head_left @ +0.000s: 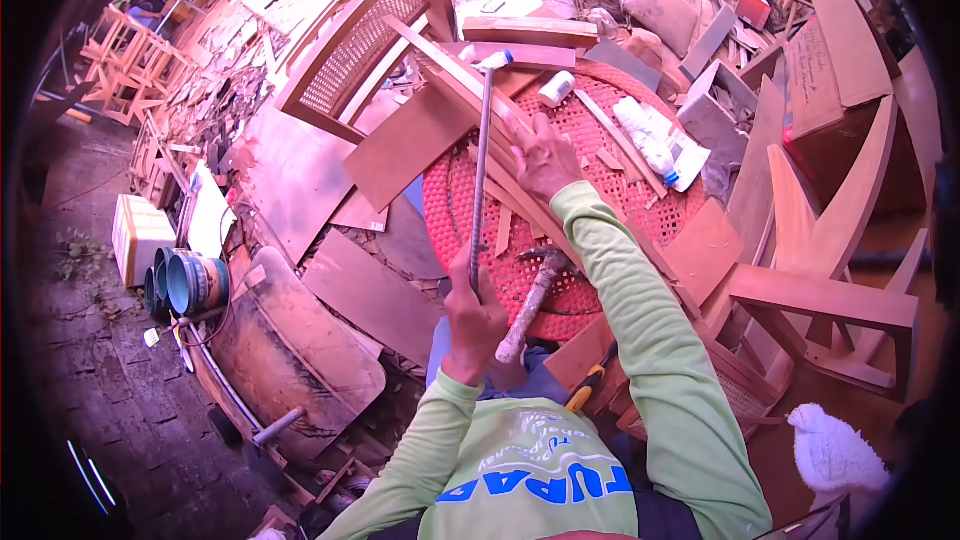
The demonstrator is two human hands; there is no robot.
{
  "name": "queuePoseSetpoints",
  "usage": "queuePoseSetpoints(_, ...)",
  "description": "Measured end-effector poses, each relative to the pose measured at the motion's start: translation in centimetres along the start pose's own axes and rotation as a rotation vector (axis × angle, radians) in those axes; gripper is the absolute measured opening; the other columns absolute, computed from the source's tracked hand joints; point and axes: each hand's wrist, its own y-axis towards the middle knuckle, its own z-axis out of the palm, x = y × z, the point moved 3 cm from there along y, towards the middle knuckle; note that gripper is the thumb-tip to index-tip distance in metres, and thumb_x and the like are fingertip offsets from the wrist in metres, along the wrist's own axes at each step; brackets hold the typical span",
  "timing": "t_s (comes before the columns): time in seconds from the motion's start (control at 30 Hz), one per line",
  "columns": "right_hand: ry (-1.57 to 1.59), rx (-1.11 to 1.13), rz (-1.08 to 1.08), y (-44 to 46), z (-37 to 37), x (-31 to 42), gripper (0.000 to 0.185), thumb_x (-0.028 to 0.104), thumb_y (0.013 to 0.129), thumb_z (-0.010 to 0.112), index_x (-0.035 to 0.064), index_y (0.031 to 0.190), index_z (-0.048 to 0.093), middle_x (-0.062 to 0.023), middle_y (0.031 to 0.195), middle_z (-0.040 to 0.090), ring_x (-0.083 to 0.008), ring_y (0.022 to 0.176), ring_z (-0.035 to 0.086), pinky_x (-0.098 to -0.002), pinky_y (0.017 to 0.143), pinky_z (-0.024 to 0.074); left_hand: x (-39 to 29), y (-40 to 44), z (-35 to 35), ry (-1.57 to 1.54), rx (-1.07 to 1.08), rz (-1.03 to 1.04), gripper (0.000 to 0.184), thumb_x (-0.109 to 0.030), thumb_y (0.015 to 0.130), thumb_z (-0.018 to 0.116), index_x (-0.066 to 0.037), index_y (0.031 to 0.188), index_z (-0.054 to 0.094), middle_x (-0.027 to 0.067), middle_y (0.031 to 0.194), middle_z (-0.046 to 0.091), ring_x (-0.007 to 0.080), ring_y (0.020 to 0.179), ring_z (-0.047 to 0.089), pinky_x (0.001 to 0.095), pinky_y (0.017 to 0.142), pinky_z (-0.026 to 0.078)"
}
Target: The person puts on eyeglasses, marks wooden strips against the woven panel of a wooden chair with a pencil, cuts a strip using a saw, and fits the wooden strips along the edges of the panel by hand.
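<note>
My left hand (473,318) is closed around the lower end of a long, thin metal rod (483,160), which stands nearly upright in view. The rod's far end is by a small white tube (497,59). Farther up, my right hand (547,155) grips a long wooden plank (470,90) that runs diagonally over a round red woven surface (440,202). A hammer (532,305) with a wrapped, pale handle rests between my arms, its head on the weave. On the weave to the right are a white bottle (557,89) and a larger white bottle with a blue cap (643,136).
A cane-panelled wooden frame (370,35) leans at the upper left. Curved wooden chair parts (825,300) crowd the right, near a cardboard box (815,75). Paint cans (195,282) stand at left. A yellow-handled tool (590,385) lies by my lap. Wood scraps cover the ground beyond.
</note>
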Motion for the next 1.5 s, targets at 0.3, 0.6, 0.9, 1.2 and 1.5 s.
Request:
queuePoseSetpoints(0.3, -0.019, -0.047, -0.04, -0.1, 0.5, 0.0, 0.063, 0.018, 0.1, 0.071, 0.0202, 0.161, 0.056, -0.0224, 0.121, 0.056, -0.0452, 0.109, 0.067, -0.0544, 0.094, 0.0599, 1.3, 6.8, 2.9, -0.077, 0.005, 0.017, 0.025, -0.005, 0.114, 0.053, -0.001, 0.138, 0.056, 0.019, 0.103, 0.069, 0.0319, 0.085, 0.069, 0.0447, 0.075, 0.055)
queuePoseSetpoints(0.6, -0.036, -0.077, -0.052, -0.3, 0.3, 0.3, 0.063, 0.019, 0.1, 0.071, 0.0192, 0.161, 0.056, -0.0212, 0.119, 0.056, -0.0444, 0.106, 0.068, -0.0545, 0.089, 0.0605, 3.2, 12.8, 6.2, -0.049, 0.023, 0.047, 0.024, -0.005, 0.114, 0.052, 0.0, 0.137, 0.055, 0.0262, 0.099, 0.07, 0.0461, 0.085, 0.072, 0.0507, 0.074, 0.055)
queuePoseSetpoints(0.9, -0.039, -0.077, -0.052, -0.3, 0.5, 0.2, 0.063, 0.019, 0.101, 0.071, 0.0192, 0.162, 0.055, -0.0211, 0.119, 0.056, -0.0434, 0.106, 0.068, -0.0544, 0.088, 0.061, -0.5, 2.0, 0.1, -0.049, 0.02, -0.081, 0.028, -0.003, 0.113, 0.054, 0.0, 0.14, 0.056, 0.0211, 0.103, 0.07, 0.0343, 0.078, 0.069, 0.046, 0.076, 0.056)
queuePoseSetpoints(1.2, -0.042, -0.09, -0.056, -0.4, 0.4, 0.1, 0.064, 0.019, 0.1, 0.07, 0.02, 0.162, 0.054, -0.0219, 0.12, 0.056, -0.0445, 0.108, 0.067, -0.0549, 0.092, 0.0598, 1.1, 4.9, 2.5, -0.091, -0.035, 0.046, 0.026, -0.004, 0.115, 0.052, 0.001, 0.14, 0.057, 0.0155, 0.103, 0.069, 0.0246, 0.077, 0.066, 0.0409, 0.072, 0.055)
queuePoseSetpoints(1.5, -0.038, -0.02, -0.03, 0.1, -0.1, 0.6, 0.064, 0.02, 0.1, 0.07, 0.0174, 0.162, 0.056, -0.0229, 0.125, 0.055, -0.0426, 0.114, 0.064, -0.0523, 0.096, 0.0592, 3.5, 14.2, 8.0, -0.19, -0.009, -0.114, 0.019, -0.012, 0.117, 0.05, 0.0, 0.131, 0.058, 0.0121, 0.095, 0.064, 0.0223, 0.076, 0.063, 0.038, 0.07, 0.052)
